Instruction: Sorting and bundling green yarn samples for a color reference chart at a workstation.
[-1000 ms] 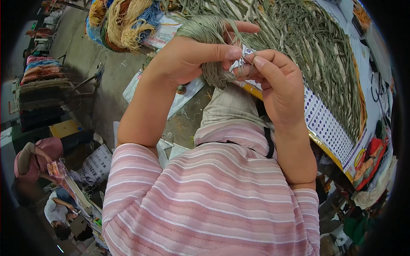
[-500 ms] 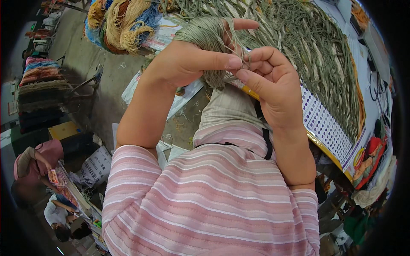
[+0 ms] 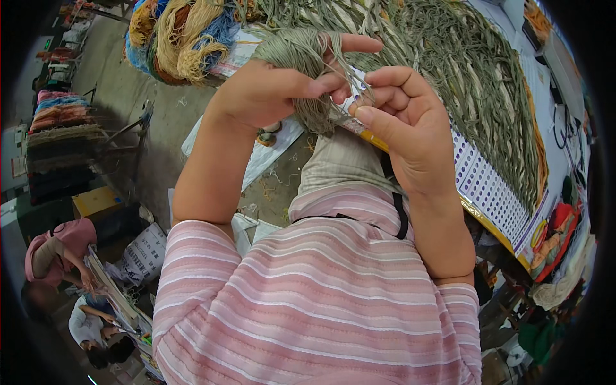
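Observation:
A hank of grey-green yarn (image 3: 292,50) is looped over my left hand (image 3: 266,93), hanging down past the thumb. That hand's forefinger stretches out to the right beyond the yarn, and its thumb lies across the front of the hank. Close by on the right, my right hand (image 3: 416,128) pinches a few thin strands (image 3: 356,90) of the yarn between thumb and fingers. These strands run from the hank to the pinch. Some of the left fingers are hidden behind the yarn.
Many grey-green yarn hanks (image 3: 468,96) spread over the table ahead and to the right. Tan, blue and brown hanks (image 3: 176,38) lie at its left end. A dotted purple-and-white sheet (image 3: 491,192) edges the table. Two people (image 3: 61,253) work at the lower left.
My left hand has moved slightly left, away from the right fingertips, and its thumb has drawn back. Strands now stretch across the gap between my hands.

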The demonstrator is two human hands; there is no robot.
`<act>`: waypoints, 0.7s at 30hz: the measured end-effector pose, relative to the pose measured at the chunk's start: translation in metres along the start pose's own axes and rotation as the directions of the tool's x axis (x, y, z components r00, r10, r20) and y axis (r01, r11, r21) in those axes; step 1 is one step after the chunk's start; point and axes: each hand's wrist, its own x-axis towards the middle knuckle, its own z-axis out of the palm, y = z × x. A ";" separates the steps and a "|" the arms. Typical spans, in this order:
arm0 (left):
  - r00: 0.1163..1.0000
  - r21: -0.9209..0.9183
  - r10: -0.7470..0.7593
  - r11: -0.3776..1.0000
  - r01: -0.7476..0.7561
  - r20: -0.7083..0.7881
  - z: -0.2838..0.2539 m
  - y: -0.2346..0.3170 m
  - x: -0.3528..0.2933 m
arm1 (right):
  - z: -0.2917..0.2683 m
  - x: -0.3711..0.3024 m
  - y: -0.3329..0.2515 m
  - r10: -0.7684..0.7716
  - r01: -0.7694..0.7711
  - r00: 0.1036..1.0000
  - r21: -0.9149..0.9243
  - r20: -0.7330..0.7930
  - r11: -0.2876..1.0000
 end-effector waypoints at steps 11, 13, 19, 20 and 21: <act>0.995 -0.111 0.002 0.994 0.009 0.095 -0.107 -0.018 -0.062 | -0.118 -0.025 -0.071 0.064 -0.080 0.996 0.265 0.070 0.961; 0.989 -0.509 0.122 0.847 -0.150 -0.088 -0.160 -0.011 -0.097 | -0.218 -0.074 -0.111 -0.144 0.206 0.970 0.340 -0.198 0.918; 0.708 -0.407 0.186 0.707 -0.578 -0.681 -0.245 0.063 -0.239 | -0.388 -0.215 -0.147 -0.273 0.323 0.939 0.268 -0.207 0.908; 0.711 -0.408 0.222 0.689 -0.599 -0.668 -0.258 0.077 -0.238 | -0.460 -0.271 -0.182 -0.321 0.372 0.914 0.197 -0.247 0.907; 0.666 -0.343 0.253 0.699 -0.627 -0.702 -0.258 0.091 -0.235 | -0.502 -0.321 -0.199 -0.355 0.402 0.894 0.140 -0.275 0.905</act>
